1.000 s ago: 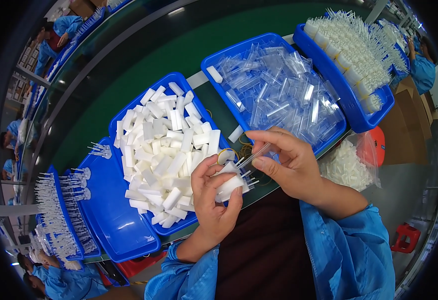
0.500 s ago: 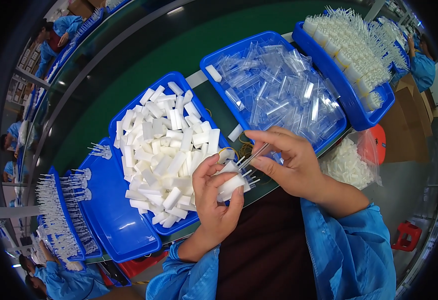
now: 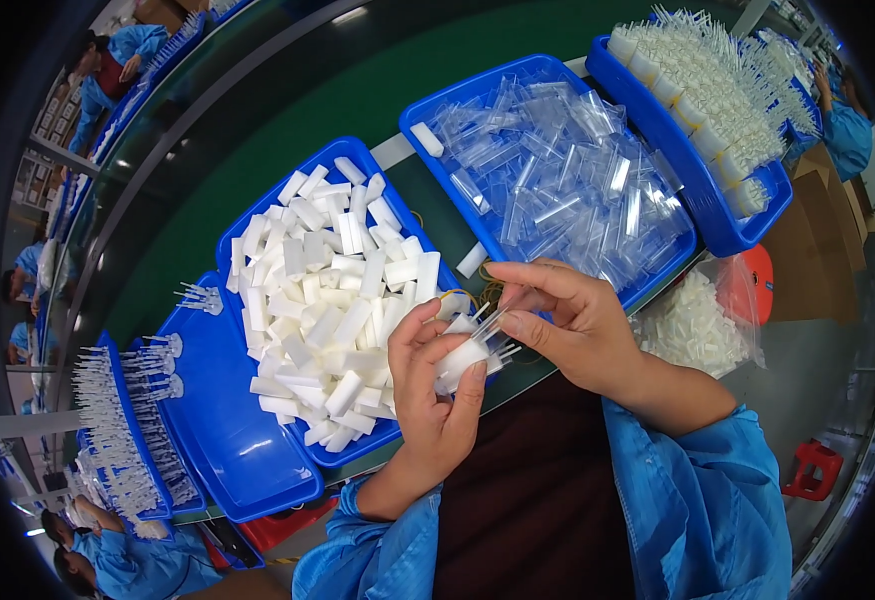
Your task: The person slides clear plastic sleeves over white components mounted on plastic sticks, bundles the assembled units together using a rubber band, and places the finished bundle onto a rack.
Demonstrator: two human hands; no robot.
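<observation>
My left hand (image 3: 430,385) is closed round a white block-like piece (image 3: 461,366) with several thin pale prongs sticking out toward the right. Between its thumb and fingers, my right hand (image 3: 586,322) pinches a clear plastic sleeve (image 3: 521,302). The sleeve's lower end is close to the prongs; whether it touches or covers them I cannot tell. Just left of my hands, a heap of white blocks (image 3: 323,325) fills a blue bin (image 3: 356,150). Beyond my right hand, clear plastic sleeves (image 3: 558,190) lie loose in another blue bin (image 3: 436,104).
Pronged white parts stand in a blue tray (image 3: 741,235) at far right and a blue tray (image 3: 138,420) at far left. A shallow blue tray (image 3: 248,440) adjoins the block bin. A plastic bag (image 3: 698,325) of white pieces lies at right. Co-workers in blue sit around the edges.
The clear sleeve in my right hand has turned and shows more of its flat side, lower between my hands. Both hands stay in nearly the same place.
</observation>
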